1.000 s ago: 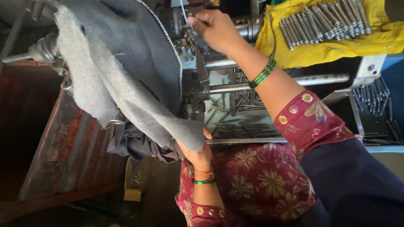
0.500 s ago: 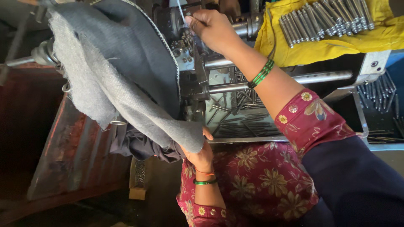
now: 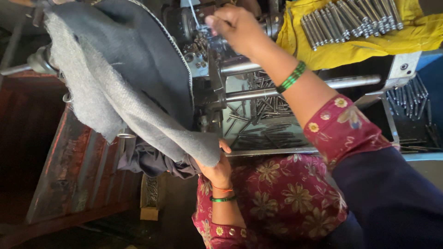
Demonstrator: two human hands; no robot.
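The left hand [image 3: 216, 169] clamps the lower corner of a heavy grey woven cloth with a stitched edge [image 3: 124, 87], its grip pressed together on the fabric, seemingly to keep the cloth taut and hanging clear while it drapes over the top of the dark metal machine with steel rods [image 3: 217, 74]. The right hand [image 3: 235, 27] reaches up over the machine head, thumb and fingers pinched on a thin pale thread [image 3: 193, 13] that rises out of the top of the frame; the pinch looks suited to guiding the thread at the mechanism. One cloth and one thread show. Each wrist wears green bangles, and the sleeves are maroon with a flower print. Behind the machine, a yellow cloth [image 3: 415, 37] cushions a tidy row of silver metal pins [image 3: 350, 16], roughly two dozen laid side by side, probably kept within reach. Below the two horizontal rods, a shallow metal tray [image 3: 277, 151] holds a loose heap of darker pins [image 3: 267, 124], too many and too tangled to count. More thin needles [image 3: 410, 99] lie at the right, partly in shadow. A worn reddish wooden bench [image 3: 69, 170] sits at the left.
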